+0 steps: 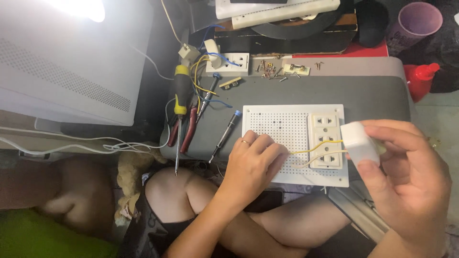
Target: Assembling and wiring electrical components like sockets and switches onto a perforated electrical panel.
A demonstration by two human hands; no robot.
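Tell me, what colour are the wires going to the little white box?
Yellow. The wires run from the white box in the right hand, seen in the head view.

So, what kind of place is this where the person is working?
Probably a home corner used for small electrical work, not a proper workshop: the person sits cross-legged at a low grey table. On it lie a perforated white board with sockets, a yellow-handled screwdriver and loose screws.

Three screwdrivers here: one big yellow-and-black-handled screwdriver [180,102], two slim dark blue-capped screwdrivers [224,135]. One pair of red-handled pliers [187,130]. One white perforated plastic board [282,138], three white sockets [326,140] stacked on it. Two hands.
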